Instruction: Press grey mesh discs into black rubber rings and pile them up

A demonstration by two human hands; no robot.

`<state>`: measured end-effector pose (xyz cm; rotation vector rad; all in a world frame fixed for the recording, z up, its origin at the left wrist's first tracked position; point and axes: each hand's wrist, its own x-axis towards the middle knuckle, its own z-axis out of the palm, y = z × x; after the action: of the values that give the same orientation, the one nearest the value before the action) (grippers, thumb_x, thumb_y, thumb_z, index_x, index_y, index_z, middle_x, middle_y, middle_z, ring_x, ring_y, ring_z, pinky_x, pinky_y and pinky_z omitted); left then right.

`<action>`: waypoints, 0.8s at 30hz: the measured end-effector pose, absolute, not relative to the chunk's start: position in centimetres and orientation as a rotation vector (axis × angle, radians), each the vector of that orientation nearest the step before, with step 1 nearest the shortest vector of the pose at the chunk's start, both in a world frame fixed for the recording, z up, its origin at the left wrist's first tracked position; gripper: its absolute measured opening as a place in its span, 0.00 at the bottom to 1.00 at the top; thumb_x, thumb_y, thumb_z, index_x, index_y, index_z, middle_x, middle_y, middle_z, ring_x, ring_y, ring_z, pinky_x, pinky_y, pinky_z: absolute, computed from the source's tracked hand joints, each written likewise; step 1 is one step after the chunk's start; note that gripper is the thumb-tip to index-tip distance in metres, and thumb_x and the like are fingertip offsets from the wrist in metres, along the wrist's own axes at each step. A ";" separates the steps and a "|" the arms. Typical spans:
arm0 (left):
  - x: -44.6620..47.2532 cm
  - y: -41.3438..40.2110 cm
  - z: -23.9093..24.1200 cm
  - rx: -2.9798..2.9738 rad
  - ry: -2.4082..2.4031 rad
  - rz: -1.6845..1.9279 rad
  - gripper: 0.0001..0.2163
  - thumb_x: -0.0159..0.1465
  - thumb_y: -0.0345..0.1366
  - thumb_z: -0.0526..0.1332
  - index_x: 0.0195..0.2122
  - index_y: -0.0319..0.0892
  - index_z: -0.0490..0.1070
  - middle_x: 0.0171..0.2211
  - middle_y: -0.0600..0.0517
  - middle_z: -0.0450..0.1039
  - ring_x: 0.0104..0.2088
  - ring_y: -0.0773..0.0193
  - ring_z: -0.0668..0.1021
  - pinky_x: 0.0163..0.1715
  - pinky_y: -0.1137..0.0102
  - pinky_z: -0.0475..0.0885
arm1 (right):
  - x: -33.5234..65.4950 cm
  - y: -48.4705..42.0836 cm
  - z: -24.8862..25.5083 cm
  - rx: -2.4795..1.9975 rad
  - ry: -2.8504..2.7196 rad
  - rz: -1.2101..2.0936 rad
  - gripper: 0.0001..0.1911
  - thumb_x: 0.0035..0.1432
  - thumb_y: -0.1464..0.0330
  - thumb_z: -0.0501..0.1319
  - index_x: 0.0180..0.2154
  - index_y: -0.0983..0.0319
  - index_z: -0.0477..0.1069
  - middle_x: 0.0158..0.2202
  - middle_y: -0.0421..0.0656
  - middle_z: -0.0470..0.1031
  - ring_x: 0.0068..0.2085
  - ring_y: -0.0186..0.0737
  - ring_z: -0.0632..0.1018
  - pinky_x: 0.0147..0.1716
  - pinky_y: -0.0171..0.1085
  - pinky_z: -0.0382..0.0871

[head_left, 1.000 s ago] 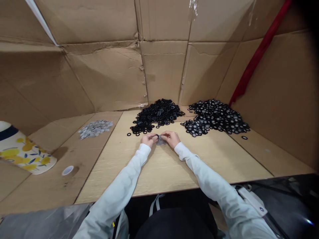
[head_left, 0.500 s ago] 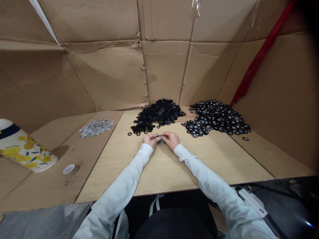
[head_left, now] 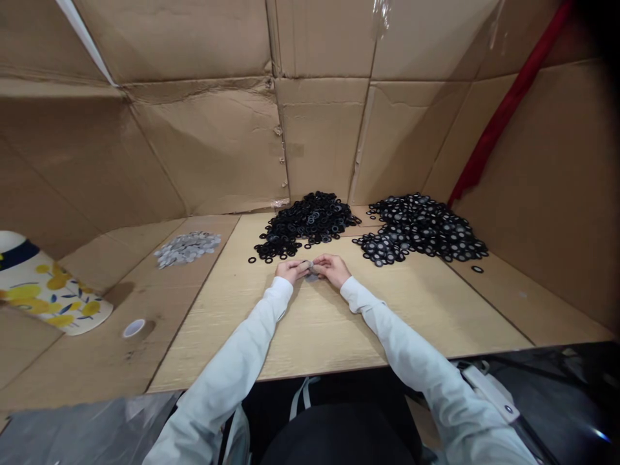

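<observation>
Above the wooden board, my left hand (head_left: 291,270) and my right hand (head_left: 334,270) meet with fingertips pinched together. Between them is a small grey disc (head_left: 309,264), which both hands seem to grip; whether a black ring is with it is hidden by the fingers. Just below the fingertips, a few more grey discs (head_left: 311,278) show on the board. Right behind my hands rises a heap of black rings (head_left: 314,218). To the right lies a heap of black rings with pale centres (head_left: 421,226).
On the left is a pile of loose grey discs (head_left: 188,248). Nearer stand a white tape roll (head_left: 134,328) and a flower-patterned flask (head_left: 53,290). Cardboard walls (head_left: 320,135) enclose the board (head_left: 329,336) at the back and sides. One ringed disc (head_left: 477,269) lies apart at right.
Half a second ago a dark ring edge showed at my left fingertips; now a grey disc shows between both hands. My hands have shifted only slightly.
</observation>
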<state>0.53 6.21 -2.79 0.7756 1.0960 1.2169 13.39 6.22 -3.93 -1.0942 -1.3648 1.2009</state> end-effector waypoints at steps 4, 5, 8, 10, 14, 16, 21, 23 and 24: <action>0.5 6.2 -2.7 0.774 1.084 1.211 0.07 0.39 0.26 0.67 0.20 0.31 0.70 0.20 0.50 0.71 0.24 0.67 0.75 0.39 0.67 0.70 | 13.6 6.5 -4.0 -1.137 -1.358 1.137 0.07 0.37 0.72 0.60 0.25 0.65 0.67 0.21 0.38 0.68 0.22 0.28 0.69 0.18 0.29 0.66; 0.5 6.2 -2.7 0.775 1.085 1.216 0.07 0.40 0.26 0.66 0.20 0.31 0.70 0.20 0.50 0.71 0.23 0.67 0.75 0.39 0.67 0.70 | 13.7 6.6 -4.0 -1.153 -1.363 1.109 0.06 0.37 0.72 0.59 0.25 0.65 0.67 0.21 0.38 0.68 0.22 0.29 0.69 0.18 0.29 0.66; 0.5 6.2 -2.6 0.767 1.098 1.216 0.06 0.40 0.25 0.66 0.19 0.31 0.70 0.20 0.50 0.71 0.24 0.67 0.75 0.40 0.68 0.70 | 14.1 6.7 -4.0 -1.227 -1.409 0.997 0.05 0.38 0.73 0.58 0.25 0.65 0.67 0.21 0.38 0.68 0.22 0.29 0.69 0.19 0.30 0.66; 0.5 6.1 -2.5 0.766 1.098 1.211 0.06 0.40 0.25 0.66 0.19 0.31 0.69 0.20 0.49 0.71 0.25 0.66 0.75 0.40 0.68 0.70 | 14.3 6.7 -3.9 -1.306 -1.485 0.908 0.05 0.39 0.73 0.58 0.25 0.65 0.68 0.20 0.38 0.69 0.21 0.30 0.70 0.22 0.31 0.66; 0.5 6.1 -2.7 0.779 1.092 1.223 0.05 0.41 0.25 0.66 0.19 0.31 0.69 0.19 0.49 0.71 0.26 0.65 0.76 0.39 0.67 0.71 | 14.4 6.0 -3.1 -1.431 -1.698 0.592 0.06 0.41 0.74 0.57 0.27 0.64 0.71 0.26 0.42 0.73 0.26 0.32 0.71 0.32 0.35 0.67; 0.5 6.2 -2.8 0.782 1.089 1.216 0.06 0.41 0.24 0.66 0.19 0.31 0.69 0.19 0.49 0.71 0.25 0.66 0.75 0.39 0.67 0.71 | 14.3 5.6 -2.6 -1.404 -1.762 0.451 0.08 0.43 0.73 0.57 0.29 0.64 0.72 0.31 0.44 0.73 0.29 0.33 0.71 0.36 0.35 0.66; 0.6 6.0 -2.7 0.773 1.079 1.161 0.05 0.41 0.24 0.65 0.18 0.31 0.69 0.18 0.50 0.71 0.24 0.66 0.75 0.40 0.67 0.70 | 13.8 5.3 -2.4 -1.289 -1.779 0.511 0.08 0.46 0.68 0.56 0.29 0.63 0.72 0.34 0.44 0.73 0.33 0.35 0.72 0.35 0.34 0.66; 0.7 5.8 -2.6 0.775 1.058 1.134 0.05 0.41 0.24 0.65 0.19 0.32 0.70 0.19 0.49 0.71 0.27 0.64 0.76 0.41 0.67 0.70 | 13.9 5.5 -2.6 -1.305 -1.757 0.494 0.07 0.45 0.68 0.58 0.25 0.64 0.72 0.34 0.44 0.73 0.36 0.36 0.72 0.36 0.35 0.65; 0.7 5.7 -2.5 0.780 1.035 1.121 0.04 0.41 0.24 0.65 0.20 0.32 0.71 0.21 0.49 0.72 0.28 0.63 0.76 0.42 0.66 0.69 | 14.0 5.6 -2.7 -1.321 -1.739 0.478 0.06 0.44 0.68 0.58 0.24 0.64 0.72 0.34 0.45 0.73 0.37 0.37 0.72 0.37 0.35 0.65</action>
<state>0.73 5.71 -2.48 0.7801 1.0347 1.1208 13.97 5.60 -2.69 -1.3210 -1.7390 0.4782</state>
